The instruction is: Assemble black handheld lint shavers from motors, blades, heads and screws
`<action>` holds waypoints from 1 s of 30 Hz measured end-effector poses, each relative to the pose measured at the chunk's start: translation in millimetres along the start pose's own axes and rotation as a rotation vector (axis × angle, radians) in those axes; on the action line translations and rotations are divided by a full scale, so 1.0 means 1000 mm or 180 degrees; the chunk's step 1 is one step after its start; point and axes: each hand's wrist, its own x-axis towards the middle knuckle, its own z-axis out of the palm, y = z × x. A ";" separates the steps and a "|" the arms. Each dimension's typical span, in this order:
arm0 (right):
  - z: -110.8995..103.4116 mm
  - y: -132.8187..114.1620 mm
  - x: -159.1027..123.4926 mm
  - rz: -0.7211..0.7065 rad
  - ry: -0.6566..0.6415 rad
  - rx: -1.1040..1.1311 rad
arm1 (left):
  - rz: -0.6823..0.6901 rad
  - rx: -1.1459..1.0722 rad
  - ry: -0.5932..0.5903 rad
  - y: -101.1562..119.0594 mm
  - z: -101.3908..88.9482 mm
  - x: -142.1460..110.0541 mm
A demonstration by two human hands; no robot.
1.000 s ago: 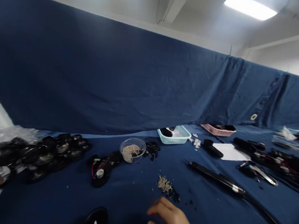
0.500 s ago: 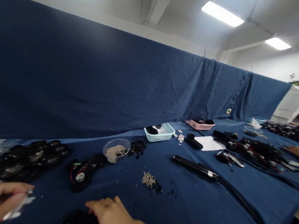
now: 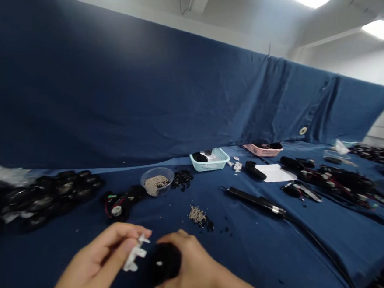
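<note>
Between the thumb and fingers of my left hand [image 3: 108, 256] is a small white plastic part [image 3: 134, 255] with several prongs. My right hand [image 3: 191, 267] wraps round a rounded black plastic housing [image 3: 166, 263] that carries a small white spot. The two hands are close together at the front, with the white part just left of the housing and apart from it. Behind them lies a black assembly [image 3: 122, 205] with red wires and a round metal piece. A small pile of screws [image 3: 196, 215] is spread on the blue cloth [image 3: 252, 262].
A clear bowl of screws [image 3: 157, 182] stands beyond my hands, beside small black pieces [image 3: 182, 179]. Black round parts [image 3: 40, 199] are heaped at left. An electric screwdriver [image 3: 255, 200] with a cable lies at right. Farther back are a light-blue basket [image 3: 210, 163] and a pink basket [image 3: 264, 151].
My left hand has come right from the left edge with the white part. My right hand has moved right and now grips the black housing. The camera view has shifted slightly.
</note>
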 end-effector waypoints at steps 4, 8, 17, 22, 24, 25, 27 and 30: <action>-0.029 0.009 -0.038 0.0266 0.0216 0.0115 | 0.0050 0.0125 -0.0336 0.002 0.033 0.002; -0.027 0.006 -0.044 0.0248 0.0275 0.0199 | 0.0371 0.0372 -0.0561 -0.001 0.055 0.008; -0.032 -0.018 -0.038 0.0124 0.0446 0.0584 | 0.0774 0.0482 -0.0422 0.001 0.065 0.008; -0.032 -0.024 -0.036 0.0089 0.0473 0.0681 | 0.1079 0.0551 -0.0244 0.000 0.064 0.002; -0.033 -0.025 -0.035 0.0095 0.0480 0.0677 | 0.1171 0.0569 -0.0137 0.001 0.063 0.001; -0.033 -0.025 -0.034 0.0095 0.0490 0.0673 | 0.1177 0.0569 -0.0088 0.001 0.063 0.000; -0.033 -0.026 -0.032 0.0076 0.0512 0.0668 | 0.1156 0.0569 -0.0028 0.002 0.062 0.000; -0.033 -0.028 -0.031 0.0057 0.0497 0.0692 | 0.1172 0.0585 0.0024 0.001 0.062 0.000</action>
